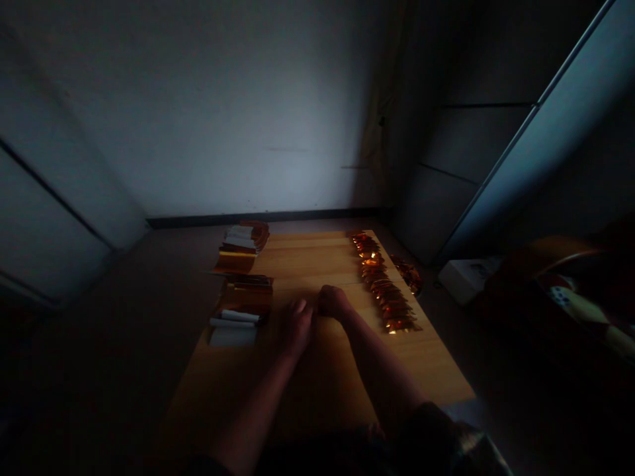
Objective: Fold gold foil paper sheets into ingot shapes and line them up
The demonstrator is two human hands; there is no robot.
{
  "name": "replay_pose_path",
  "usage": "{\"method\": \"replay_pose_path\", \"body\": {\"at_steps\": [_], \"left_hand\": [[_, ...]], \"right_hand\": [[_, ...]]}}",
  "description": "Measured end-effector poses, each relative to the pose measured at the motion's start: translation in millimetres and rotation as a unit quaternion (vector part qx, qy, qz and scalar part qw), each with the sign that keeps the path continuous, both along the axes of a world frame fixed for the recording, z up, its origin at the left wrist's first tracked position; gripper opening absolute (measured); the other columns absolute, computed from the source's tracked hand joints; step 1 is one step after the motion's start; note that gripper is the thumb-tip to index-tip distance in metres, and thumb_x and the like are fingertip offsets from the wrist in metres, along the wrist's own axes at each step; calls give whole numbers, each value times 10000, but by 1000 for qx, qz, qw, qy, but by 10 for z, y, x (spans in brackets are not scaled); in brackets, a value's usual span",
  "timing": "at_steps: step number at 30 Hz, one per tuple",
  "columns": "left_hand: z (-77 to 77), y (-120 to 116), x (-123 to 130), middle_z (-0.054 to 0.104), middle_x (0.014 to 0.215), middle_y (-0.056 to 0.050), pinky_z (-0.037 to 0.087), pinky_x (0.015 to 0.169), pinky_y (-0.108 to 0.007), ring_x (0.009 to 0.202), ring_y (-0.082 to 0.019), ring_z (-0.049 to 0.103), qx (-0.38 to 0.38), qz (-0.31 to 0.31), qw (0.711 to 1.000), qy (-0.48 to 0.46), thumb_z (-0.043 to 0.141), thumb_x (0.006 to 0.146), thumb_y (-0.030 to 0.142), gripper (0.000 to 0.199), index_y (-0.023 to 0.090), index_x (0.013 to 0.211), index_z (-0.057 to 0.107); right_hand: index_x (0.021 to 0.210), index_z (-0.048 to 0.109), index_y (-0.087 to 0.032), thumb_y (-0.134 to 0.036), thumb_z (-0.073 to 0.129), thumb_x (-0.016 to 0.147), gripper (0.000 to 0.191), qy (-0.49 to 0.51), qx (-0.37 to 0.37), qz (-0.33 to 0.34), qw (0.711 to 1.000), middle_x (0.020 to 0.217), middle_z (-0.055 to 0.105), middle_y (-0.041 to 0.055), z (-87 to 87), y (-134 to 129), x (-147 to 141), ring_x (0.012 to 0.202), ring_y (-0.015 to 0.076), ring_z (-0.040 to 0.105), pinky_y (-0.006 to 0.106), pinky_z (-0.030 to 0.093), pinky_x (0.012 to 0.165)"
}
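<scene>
My left hand [299,325] and my right hand [333,303] are close together over the middle of a wooden table [307,258]. Both have their fingers curled; anything between them is too dark and small to make out. Left of my hands lie brown-gold sheets [245,297] in a loose stack, with white folded pieces [233,334] at its near end. Farther back, another stack of brown sheets [237,260] and white pieces [239,236] reaches the table's left edge. A long row of shiny orange-gold foil pieces [389,294] overlaps along the right side.
Beyond the table's far edge stands a pale wall [248,132] with a dark skirting. More shiny foil [407,274] lies past the right edge. A white box [466,279] and a dark heap with patterned cloth [570,297] are at the right. The room is dim.
</scene>
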State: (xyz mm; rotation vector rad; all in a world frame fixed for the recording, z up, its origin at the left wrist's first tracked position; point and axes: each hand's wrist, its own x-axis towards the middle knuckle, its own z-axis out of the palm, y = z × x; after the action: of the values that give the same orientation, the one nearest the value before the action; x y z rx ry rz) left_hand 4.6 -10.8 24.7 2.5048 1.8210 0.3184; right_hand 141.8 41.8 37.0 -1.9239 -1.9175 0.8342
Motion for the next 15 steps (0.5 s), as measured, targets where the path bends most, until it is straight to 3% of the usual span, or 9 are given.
{"method": "replay_pose_path", "body": {"at_steps": [3,6,15], "left_hand": [[-38,31,30,586,1024,-78,382,855,-322,993,-209,500,-26,-37,998,-32,372,908,173,281,204,1041,618],[-48,46,59,590,1007,-86,390,844,-326,983,-216,504,-34,-45,998,-12,381,904,174,271,183,1007,632],[-30,24,207,608,965,-88,401,817,-316,938,-204,544,-42,15,999,-5,337,909,160,308,168,920,644]], "right_hand": [[886,679,-157,-164,661,702,185,-20,-4,12,1000,842,713,38,35,0,10,695,112,611,161,378,552],[914,684,-156,-172,661,713,203,-53,-13,14,998,859,718,51,56,-3,1,722,123,634,162,379,554],[1008,695,-118,-166,573,791,254,-144,6,-51,988,1005,709,143,31,-73,70,904,194,664,209,429,664]]}}
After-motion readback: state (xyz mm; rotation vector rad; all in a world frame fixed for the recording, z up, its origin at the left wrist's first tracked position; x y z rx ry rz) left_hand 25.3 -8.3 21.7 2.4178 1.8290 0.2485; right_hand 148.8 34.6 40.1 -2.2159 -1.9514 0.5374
